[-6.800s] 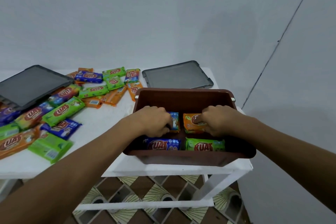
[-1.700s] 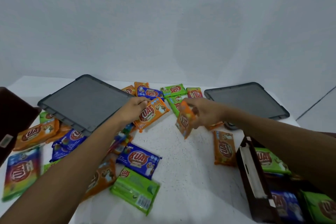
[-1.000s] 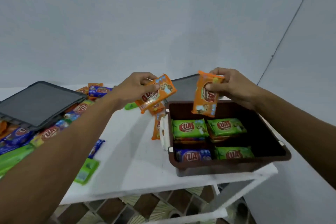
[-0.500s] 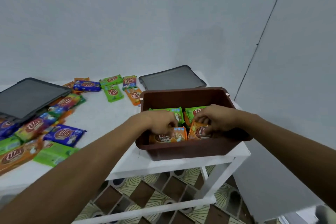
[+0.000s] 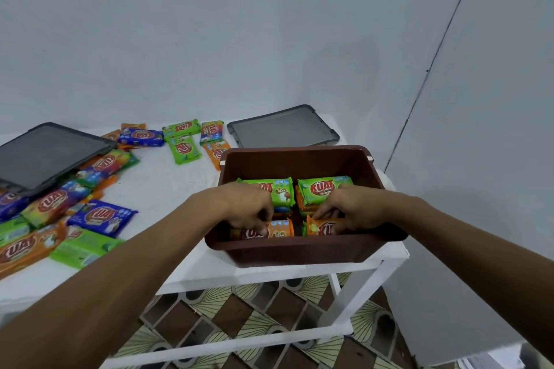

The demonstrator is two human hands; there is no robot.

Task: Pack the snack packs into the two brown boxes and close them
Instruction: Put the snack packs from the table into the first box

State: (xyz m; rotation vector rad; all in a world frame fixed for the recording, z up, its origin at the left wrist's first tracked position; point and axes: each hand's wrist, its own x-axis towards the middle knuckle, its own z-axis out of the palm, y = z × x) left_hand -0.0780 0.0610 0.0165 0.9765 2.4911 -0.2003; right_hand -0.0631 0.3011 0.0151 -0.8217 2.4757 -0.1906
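An open brown box [image 5: 299, 150] stands at the table's right front corner. At its back lie two green snack packs [image 5: 280, 189] [image 5: 325, 187] on top of other packs. Both my hands are inside the box at its front row. My left hand [image 5: 248, 207] grips an orange snack pack [image 5: 280, 229] lying at the front left. My right hand [image 5: 355, 210] pinches a second orange pack [image 5: 319, 228] at the front right. Most of each orange pack is hidden by fingers and the box's front wall.
Several loose packs [image 5: 100, 216] in green, blue and orange are spread over the white table [image 5: 168, 186] to the left. A grey lid [image 5: 283, 126] lies behind the box, another grey lid [image 5: 45, 150] at far left. A wall stands close on the right.
My hands picked two orange packs from the table, carried them right and lowered them into the box. Since half a second ago they have hardly moved in the front row.
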